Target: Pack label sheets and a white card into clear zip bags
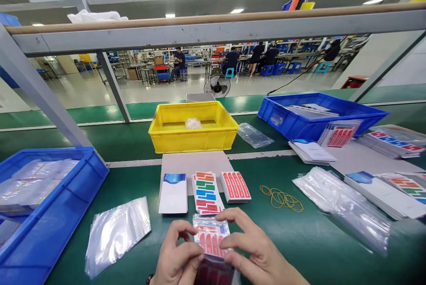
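Note:
Both hands hold a clear plastic bag (211, 237) with red and coloured sticker sheets inside, low in the middle of the view. My left hand (176, 256) pinches its left side, fingers curled. My right hand (256, 251) grips the right side, with the fingers arched over the bag's top edge. Just beyond on the green mat lie three small stacks: white-and-blue cards (173, 192), multicoloured sticker sheets (206, 192) and red sticker sheets (235, 185).
A pile of empty clear bags (116, 231) lies at left beside a blue bin (49, 214) of filled bags. A yellow bin (189, 127) stands ahead, a blue bin (319, 116) at right. Rubber bands (281, 197), more bags (342, 207) and printed stacks (386, 189) lie at right.

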A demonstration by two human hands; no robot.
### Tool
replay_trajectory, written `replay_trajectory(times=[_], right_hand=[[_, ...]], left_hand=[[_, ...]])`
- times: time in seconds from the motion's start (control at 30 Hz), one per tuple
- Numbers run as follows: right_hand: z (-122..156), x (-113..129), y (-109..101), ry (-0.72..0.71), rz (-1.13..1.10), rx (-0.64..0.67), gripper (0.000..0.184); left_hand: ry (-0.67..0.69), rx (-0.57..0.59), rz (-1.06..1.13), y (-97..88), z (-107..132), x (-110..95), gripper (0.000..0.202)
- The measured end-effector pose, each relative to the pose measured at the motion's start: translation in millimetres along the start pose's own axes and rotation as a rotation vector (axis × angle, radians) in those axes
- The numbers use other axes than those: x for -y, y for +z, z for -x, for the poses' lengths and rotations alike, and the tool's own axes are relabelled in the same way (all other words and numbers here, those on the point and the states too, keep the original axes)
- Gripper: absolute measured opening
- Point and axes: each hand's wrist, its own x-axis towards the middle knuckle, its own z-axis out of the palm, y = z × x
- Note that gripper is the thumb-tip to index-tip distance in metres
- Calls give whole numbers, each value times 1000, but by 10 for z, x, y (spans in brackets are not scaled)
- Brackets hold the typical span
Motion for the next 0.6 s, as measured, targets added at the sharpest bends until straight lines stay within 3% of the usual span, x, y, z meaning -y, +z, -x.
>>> replay_trajectory(times=[0.1,0.17,0.3,0.43,0.6], right_hand=[[-26,75,-6,17,73,91,8],[-28,86,21,9,107,128,14],[4,51,70,-61,138,99,24],[28,42,82,-93,189,16,29],[0,36,129,-85,151,-2,19]], left_hand=[[23,20,-35,-2,5,4,12],[62,67,-54,-20,-6,36,10],[155,210,-138,-112,-61,91,9],[80,251,-216,-237,-115,31,4],[12,300,-176,-286,-149,-51,11]])
